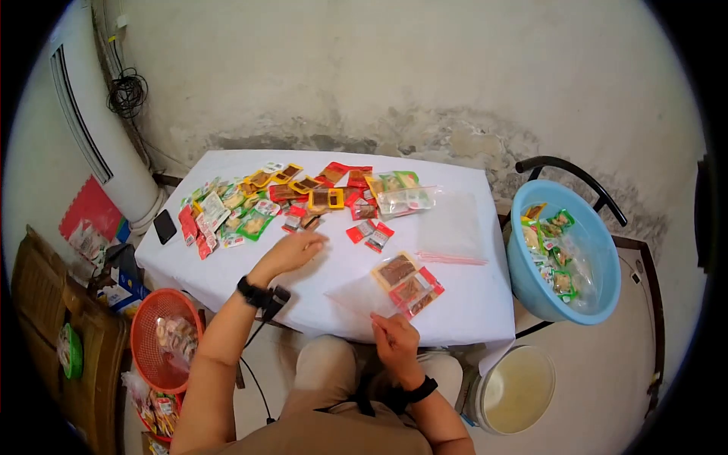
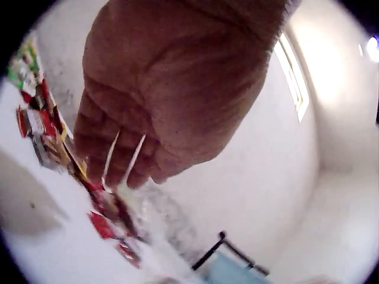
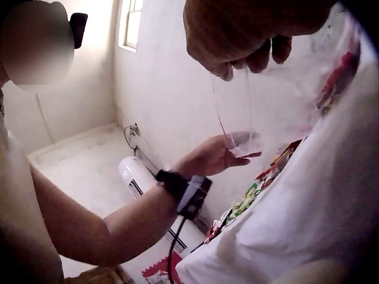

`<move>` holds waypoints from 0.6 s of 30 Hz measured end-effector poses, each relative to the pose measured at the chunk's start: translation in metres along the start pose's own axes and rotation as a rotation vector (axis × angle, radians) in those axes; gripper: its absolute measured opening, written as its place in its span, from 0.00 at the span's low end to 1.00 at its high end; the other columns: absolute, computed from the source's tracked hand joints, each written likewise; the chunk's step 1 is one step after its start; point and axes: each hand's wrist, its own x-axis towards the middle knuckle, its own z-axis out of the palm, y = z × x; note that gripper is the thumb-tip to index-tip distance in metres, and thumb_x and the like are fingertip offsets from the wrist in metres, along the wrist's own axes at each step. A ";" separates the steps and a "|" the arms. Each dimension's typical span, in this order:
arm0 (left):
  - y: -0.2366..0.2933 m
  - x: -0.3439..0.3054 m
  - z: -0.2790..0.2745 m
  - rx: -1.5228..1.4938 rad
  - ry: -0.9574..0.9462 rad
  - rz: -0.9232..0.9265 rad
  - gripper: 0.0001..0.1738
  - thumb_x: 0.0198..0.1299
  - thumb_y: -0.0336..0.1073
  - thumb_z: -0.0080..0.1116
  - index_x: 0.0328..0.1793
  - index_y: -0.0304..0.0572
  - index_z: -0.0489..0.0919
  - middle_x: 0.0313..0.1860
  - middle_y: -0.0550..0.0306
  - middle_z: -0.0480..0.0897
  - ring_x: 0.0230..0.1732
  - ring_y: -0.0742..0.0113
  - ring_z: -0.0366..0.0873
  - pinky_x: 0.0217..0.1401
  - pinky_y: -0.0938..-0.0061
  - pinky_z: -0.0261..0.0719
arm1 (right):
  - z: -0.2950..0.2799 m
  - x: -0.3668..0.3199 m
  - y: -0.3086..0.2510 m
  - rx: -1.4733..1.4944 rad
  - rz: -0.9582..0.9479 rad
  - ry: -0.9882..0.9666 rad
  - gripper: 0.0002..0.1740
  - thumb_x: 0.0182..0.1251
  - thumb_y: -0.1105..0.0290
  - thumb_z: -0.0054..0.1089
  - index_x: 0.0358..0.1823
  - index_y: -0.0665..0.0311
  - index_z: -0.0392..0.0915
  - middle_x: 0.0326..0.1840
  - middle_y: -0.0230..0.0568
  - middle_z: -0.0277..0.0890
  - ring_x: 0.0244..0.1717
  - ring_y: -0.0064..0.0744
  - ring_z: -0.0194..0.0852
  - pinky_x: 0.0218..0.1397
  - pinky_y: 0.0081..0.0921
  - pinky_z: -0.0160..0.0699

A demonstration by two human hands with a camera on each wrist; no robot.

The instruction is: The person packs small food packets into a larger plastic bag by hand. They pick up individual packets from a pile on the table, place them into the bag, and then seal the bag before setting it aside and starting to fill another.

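My left hand (image 1: 292,252) hovers over the white cloth in front of the packet pile, holding nothing; in the left wrist view its palm (image 2: 172,94) shows with the fingers loosely extended. At the table's front edge, my right hand (image 1: 396,345) pinches a clear plastic bag (image 1: 350,294). Packets with brown contents, one yellow-edged (image 1: 396,270) and others red (image 1: 417,291), lie at that bag's far end; whether they are inside I cannot tell. In the right wrist view, the right hand's fingers (image 3: 257,56) grip the bag's thin film (image 3: 234,103).
Mixed packets (image 1: 254,221) cover the table's left and centre. Flat clear bags (image 1: 451,227) lie to the right, a filled bag (image 1: 406,200) beside them. A phone (image 1: 164,227) is at the left edge. A blue basin (image 1: 610,292) stands right; a red basket (image 1: 144,334) stands left.
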 end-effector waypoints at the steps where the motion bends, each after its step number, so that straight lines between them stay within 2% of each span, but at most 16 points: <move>1: -0.024 0.028 0.013 0.158 0.148 0.131 0.16 0.59 0.37 0.53 0.51 0.40 0.78 0.60 0.41 0.72 0.61 0.52 0.69 0.62 0.64 0.67 | 0.000 0.000 -0.002 0.018 0.013 -0.015 0.09 0.52 0.78 0.63 0.37 0.62 0.82 0.18 0.38 0.66 0.17 0.33 0.64 0.19 0.26 0.62; 2: -0.046 0.055 0.026 0.315 0.296 0.265 0.16 0.56 0.36 0.55 0.50 0.42 0.78 0.64 0.39 0.68 0.65 0.48 0.64 0.64 0.59 0.65 | 0.000 -0.001 -0.002 0.035 0.026 -0.028 0.09 0.52 0.78 0.63 0.37 0.62 0.82 0.18 0.38 0.66 0.17 0.33 0.64 0.20 0.26 0.63; 3: -0.046 0.067 0.031 0.309 0.291 0.275 0.16 0.56 0.36 0.55 0.50 0.42 0.78 0.64 0.39 0.68 0.65 0.48 0.64 0.64 0.59 0.65 | 0.001 -0.003 -0.001 0.024 0.029 -0.023 0.09 0.52 0.78 0.63 0.37 0.62 0.82 0.18 0.38 0.66 0.17 0.33 0.64 0.20 0.26 0.63; 5: -0.043 0.095 0.042 0.645 0.301 0.123 0.16 0.53 0.35 0.55 0.49 0.42 0.79 0.70 0.36 0.56 0.72 0.42 0.51 0.67 0.44 0.55 | 0.000 -0.005 0.001 0.018 0.024 -0.071 0.10 0.52 0.77 0.63 0.37 0.61 0.82 0.18 0.38 0.66 0.18 0.35 0.65 0.20 0.27 0.64; 6: -0.043 0.106 0.043 0.650 0.238 0.059 0.17 0.52 0.35 0.55 0.49 0.41 0.78 0.72 0.34 0.51 0.74 0.38 0.44 0.67 0.36 0.47 | 0.000 -0.004 0.002 0.002 0.025 -0.064 0.10 0.52 0.77 0.63 0.37 0.61 0.82 0.18 0.38 0.66 0.18 0.35 0.65 0.20 0.27 0.64; 8: -0.049 0.119 0.048 0.608 0.279 0.006 0.18 0.53 0.37 0.54 0.50 0.39 0.78 0.72 0.35 0.52 0.74 0.40 0.43 0.68 0.37 0.46 | -0.002 -0.005 0.002 0.012 -0.043 -0.080 0.11 0.54 0.80 0.61 0.39 0.63 0.82 0.18 0.36 0.67 0.16 0.28 0.63 0.19 0.22 0.60; 10: -0.054 0.132 0.049 0.609 0.245 -0.030 0.19 0.56 0.38 0.52 0.52 0.38 0.76 0.73 0.38 0.52 0.75 0.44 0.43 0.68 0.37 0.48 | -0.005 -0.005 0.000 0.006 -0.027 -0.095 0.11 0.54 0.80 0.62 0.39 0.63 0.82 0.18 0.36 0.66 0.17 0.29 0.63 0.19 0.22 0.60; 12: -0.056 0.134 0.045 0.477 0.281 -0.085 0.19 0.59 0.37 0.48 0.54 0.34 0.75 0.73 0.41 0.52 0.75 0.48 0.43 0.68 0.41 0.50 | -0.005 -0.003 -0.003 -0.011 -0.009 -0.098 0.10 0.52 0.76 0.63 0.38 0.60 0.81 0.19 0.39 0.67 0.19 0.38 0.67 0.21 0.30 0.65; 13: -0.053 0.128 0.038 0.404 0.356 -0.074 0.24 0.61 0.40 0.46 0.60 0.32 0.71 0.71 0.42 0.57 0.73 0.50 0.51 0.70 0.48 0.52 | -0.005 -0.003 -0.003 -0.005 -0.007 -0.099 0.10 0.52 0.76 0.63 0.38 0.60 0.81 0.19 0.39 0.67 0.19 0.38 0.67 0.21 0.30 0.65; 14: -0.057 0.123 0.032 0.409 0.356 -0.081 0.24 0.61 0.40 0.46 0.60 0.32 0.71 0.71 0.42 0.57 0.73 0.50 0.51 0.70 0.48 0.52 | -0.005 -0.002 -0.002 -0.011 0.005 -0.094 0.10 0.53 0.77 0.62 0.38 0.60 0.81 0.19 0.39 0.67 0.18 0.37 0.67 0.21 0.29 0.65; 16: -0.081 0.109 0.014 -0.007 0.481 0.078 0.30 0.62 0.44 0.47 0.66 0.33 0.65 0.68 0.42 0.63 0.68 0.48 0.60 0.70 0.55 0.55 | -0.004 0.000 -0.002 -0.007 0.018 -0.091 0.09 0.53 0.77 0.62 0.38 0.61 0.81 0.19 0.39 0.67 0.18 0.36 0.67 0.21 0.29 0.65; 17: -0.094 0.099 0.008 -0.147 0.390 0.031 0.31 0.64 0.45 0.46 0.69 0.35 0.61 0.66 0.46 0.67 0.64 0.53 0.67 0.68 0.60 0.60 | -0.004 0.002 -0.002 0.013 0.043 -0.071 0.09 0.54 0.77 0.62 0.38 0.62 0.81 0.19 0.39 0.67 0.18 0.35 0.66 0.21 0.28 0.64; 18: -0.087 0.078 0.005 -0.141 0.393 0.024 0.31 0.64 0.45 0.46 0.69 0.35 0.61 0.66 0.46 0.67 0.64 0.53 0.67 0.68 0.60 0.60 | -0.002 0.003 -0.003 0.034 0.068 -0.051 0.08 0.55 0.77 0.61 0.38 0.63 0.81 0.19 0.39 0.67 0.17 0.34 0.65 0.21 0.27 0.64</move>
